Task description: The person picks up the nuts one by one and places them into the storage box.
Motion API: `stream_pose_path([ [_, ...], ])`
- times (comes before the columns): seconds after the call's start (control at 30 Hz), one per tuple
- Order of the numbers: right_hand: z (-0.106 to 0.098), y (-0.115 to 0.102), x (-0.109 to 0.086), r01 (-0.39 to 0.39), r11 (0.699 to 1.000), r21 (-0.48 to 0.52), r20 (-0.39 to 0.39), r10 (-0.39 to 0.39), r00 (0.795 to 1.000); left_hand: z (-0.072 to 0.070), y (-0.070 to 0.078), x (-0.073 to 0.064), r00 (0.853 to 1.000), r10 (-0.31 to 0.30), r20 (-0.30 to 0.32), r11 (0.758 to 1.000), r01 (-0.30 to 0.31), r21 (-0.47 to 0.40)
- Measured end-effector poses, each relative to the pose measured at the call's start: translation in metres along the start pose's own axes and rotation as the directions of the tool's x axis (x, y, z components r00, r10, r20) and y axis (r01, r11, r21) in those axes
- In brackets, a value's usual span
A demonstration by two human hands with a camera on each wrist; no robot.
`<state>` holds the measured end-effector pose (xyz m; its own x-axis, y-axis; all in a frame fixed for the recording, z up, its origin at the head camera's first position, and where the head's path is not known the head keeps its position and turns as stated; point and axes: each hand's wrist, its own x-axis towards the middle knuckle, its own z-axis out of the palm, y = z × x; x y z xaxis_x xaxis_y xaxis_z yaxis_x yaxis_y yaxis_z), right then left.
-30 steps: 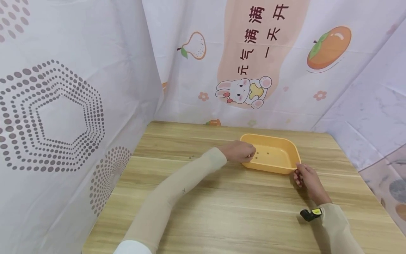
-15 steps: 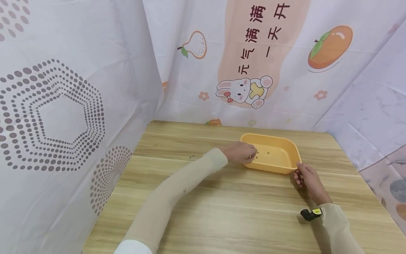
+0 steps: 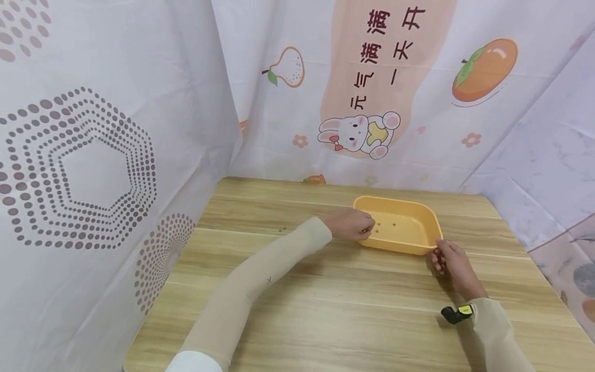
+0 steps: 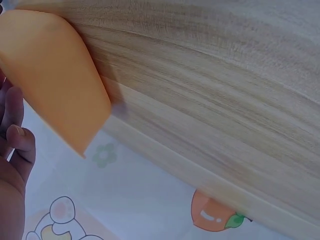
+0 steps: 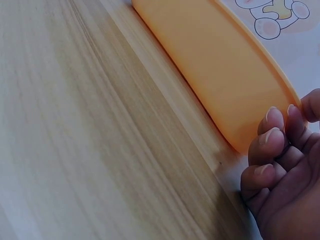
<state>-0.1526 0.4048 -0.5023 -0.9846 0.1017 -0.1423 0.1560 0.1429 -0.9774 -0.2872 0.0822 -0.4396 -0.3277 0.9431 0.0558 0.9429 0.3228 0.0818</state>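
Observation:
A shallow yellow-orange plastic tray stands on the wooden table, with several small dark round pieces on its floor. My left hand is at the tray's left end, its fingers curled at the rim; in the left wrist view these fingers are beside the tray's outer wall. The exact contact is partly hidden. At the near right corner my right hand pinches the rim between thumb and forefinger, while the other fingers curl loosely outside the tray wall.
Two tiny pieces lie on the wooden table, left of the tray and behind the left forearm. A printed curtain hangs along the table's back edge, and another on the left side. A black wrist device sits on the right wrist.

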Motion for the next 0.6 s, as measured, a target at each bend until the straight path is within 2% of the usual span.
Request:
stream_pose_path([
  [0.2, 0.001, 0.001, 0.0, -0.004, 1.0, 0.003, 0.001, 0.004, 1.0, 0.001, -0.002, -0.004, 1.0, 0.003, -0.01, 1.0, -0.003, -0.004],
  [0.43, 0.004, -0.003, -0.002, 0.003, 1.0, 0.011, 0.004, -0.003, 1.0, 0.003, -0.011, -0.015, 0.994, -0.02, -0.11, 0.996, 0.029, 0.083],
  [0.6, 0.005, -0.005, -0.005, 0.002, 0.999, 0.034, 0.007, -0.002, 1.0, -0.001, -0.017, -0.025, 0.991, -0.048, -0.124, 0.994, 0.06, 0.096],
])
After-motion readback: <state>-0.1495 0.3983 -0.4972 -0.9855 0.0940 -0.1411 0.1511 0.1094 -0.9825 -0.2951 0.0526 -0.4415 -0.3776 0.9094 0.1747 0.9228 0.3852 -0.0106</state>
